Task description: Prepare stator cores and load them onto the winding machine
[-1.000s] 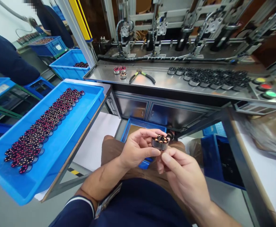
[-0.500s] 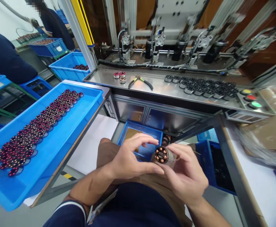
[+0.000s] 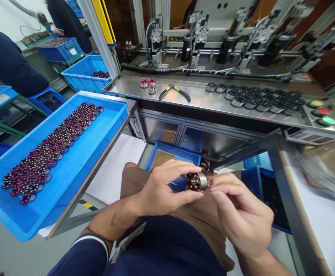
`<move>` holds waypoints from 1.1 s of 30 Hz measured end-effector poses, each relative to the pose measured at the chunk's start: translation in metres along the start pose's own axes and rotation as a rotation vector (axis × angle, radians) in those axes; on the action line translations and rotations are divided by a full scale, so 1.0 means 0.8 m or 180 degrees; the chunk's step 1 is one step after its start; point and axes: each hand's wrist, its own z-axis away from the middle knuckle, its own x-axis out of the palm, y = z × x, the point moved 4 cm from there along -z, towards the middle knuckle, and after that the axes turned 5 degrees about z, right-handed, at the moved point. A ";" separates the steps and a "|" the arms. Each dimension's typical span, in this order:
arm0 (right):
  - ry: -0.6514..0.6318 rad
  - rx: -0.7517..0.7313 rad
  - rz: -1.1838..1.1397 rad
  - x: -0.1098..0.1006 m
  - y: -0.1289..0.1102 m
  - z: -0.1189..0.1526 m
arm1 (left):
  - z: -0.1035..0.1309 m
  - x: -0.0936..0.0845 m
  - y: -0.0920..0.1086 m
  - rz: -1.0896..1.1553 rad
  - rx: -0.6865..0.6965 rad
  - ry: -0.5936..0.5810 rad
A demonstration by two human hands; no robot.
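Observation:
Between the fingers and thumb of my left hand (image 3: 167, 188) is a motor stator (image 3: 202, 181), a metal ring with copper windings inside. Its wound face is turned to the left. Thin wire ends (image 3: 209, 186) stick out of its right side, and my right hand (image 3: 239, 207) pinches them between thumb and fingers. Both hands are above my lap. On the steel ledge ahead lie pliers (image 3: 174, 92) with green and black handles, spread apart. Left of them stand three wound stators (image 3: 151, 89), two with red tops.
A blue tray (image 3: 98, 153) at left holds rows of wound stators. Black-topped stators (image 3: 259, 99) crowd the ledge's right part, beside coloured push buttons (image 3: 321, 112). Machine fixtures (image 3: 196, 42) rise behind. A blue bin (image 3: 258, 191) sits low at right. Co-workers (image 3: 9, 61) are at far left.
The stator has turned from facing up to facing left. My right hand has moved off its body to the right and now pinches the wires; my left fingers have closed on the ring.

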 end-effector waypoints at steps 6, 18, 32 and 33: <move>0.0097 0.0717 -0.0314 0.003 0.017 0.012 | 0.008 0.011 -0.017 0.1186 -0.0773 -0.0040; -0.0639 -0.0567 0.1080 -0.018 -0.016 -0.018 | 0.004 0.000 0.010 -0.0778 0.0981 -0.0149; -0.2256 0.0538 0.0403 -0.016 -0.032 -0.073 | 0.008 -0.021 0.017 0.0121 0.1028 -0.0719; -0.2321 0.0593 0.0396 -0.016 -0.029 -0.074 | 0.009 -0.022 0.017 0.0182 0.1008 -0.0710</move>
